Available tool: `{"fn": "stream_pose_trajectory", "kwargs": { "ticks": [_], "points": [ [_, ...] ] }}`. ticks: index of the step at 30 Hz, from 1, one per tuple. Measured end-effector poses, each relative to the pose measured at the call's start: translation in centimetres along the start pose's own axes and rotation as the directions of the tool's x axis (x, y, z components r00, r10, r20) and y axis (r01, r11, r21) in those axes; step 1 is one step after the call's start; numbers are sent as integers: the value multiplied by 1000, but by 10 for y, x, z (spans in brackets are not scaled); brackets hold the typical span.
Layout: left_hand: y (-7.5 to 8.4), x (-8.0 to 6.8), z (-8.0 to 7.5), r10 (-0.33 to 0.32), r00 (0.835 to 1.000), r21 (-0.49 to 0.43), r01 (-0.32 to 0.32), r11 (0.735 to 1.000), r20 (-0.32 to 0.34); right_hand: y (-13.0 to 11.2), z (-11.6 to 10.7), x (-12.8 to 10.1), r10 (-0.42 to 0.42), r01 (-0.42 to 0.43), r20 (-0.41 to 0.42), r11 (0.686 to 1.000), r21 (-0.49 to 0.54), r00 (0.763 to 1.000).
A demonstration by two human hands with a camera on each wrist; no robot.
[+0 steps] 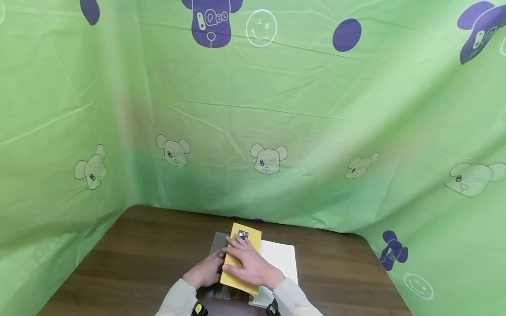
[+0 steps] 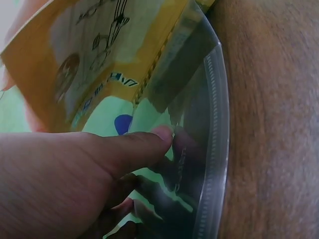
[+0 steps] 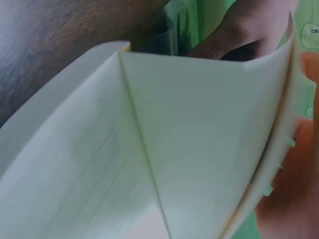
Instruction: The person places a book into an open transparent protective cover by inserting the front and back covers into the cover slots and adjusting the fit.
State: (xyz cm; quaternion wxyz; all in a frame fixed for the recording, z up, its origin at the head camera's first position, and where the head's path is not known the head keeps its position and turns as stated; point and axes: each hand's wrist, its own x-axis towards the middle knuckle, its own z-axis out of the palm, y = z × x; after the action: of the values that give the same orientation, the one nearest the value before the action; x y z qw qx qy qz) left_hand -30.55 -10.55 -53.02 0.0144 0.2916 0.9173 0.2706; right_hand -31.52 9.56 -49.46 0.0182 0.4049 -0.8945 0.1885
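Note:
A notebook with a yellow cover (image 1: 253, 228) lies open in the head view, its white pages (image 1: 282, 259) spread to the right. The yellow cover stands raised at a tilt. My right hand (image 1: 251, 263) rests across it with fingers fairly straight, the thumb near its left edge. At the notebook's left is a clear plastic book cover (image 2: 212, 144) with a ribbed seam along its edge. My left hand (image 2: 99, 159) pinches this plastic, thumb on top and fingers curled below. In the right wrist view, blank and lined pages (image 3: 189, 124) hide much of the right hand.
The brown wooden table (image 1: 158, 245) lies beneath everything. Around it hangs a green cloth (image 1: 308, 101) printed with bear heads, closing off the back and both sides. Dark bands (image 1: 199, 309) show at both wrists.

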Motion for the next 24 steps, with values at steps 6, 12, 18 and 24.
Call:
{"fn": "stream_pose_trajectory", "kwargs": {
  "ticks": [6,12,18,24],
  "points": [
    [1,0,-3,-51,998,-21,51,998,26,5,4,-8,42,-42,-7,998,-38,999],
    [1,-1,-5,-63,997,-44,65,997,43,8,11,-11,95,-94,13,990,-107,995],
    [0,-2,-4,-60,996,-44,63,997,61,10,16,-16,150,-142,55,980,-136,987],
    [2,-1,-3,-65,996,-39,68,997,66,12,17,-21,174,-163,63,975,-152,983]
  ]
}}
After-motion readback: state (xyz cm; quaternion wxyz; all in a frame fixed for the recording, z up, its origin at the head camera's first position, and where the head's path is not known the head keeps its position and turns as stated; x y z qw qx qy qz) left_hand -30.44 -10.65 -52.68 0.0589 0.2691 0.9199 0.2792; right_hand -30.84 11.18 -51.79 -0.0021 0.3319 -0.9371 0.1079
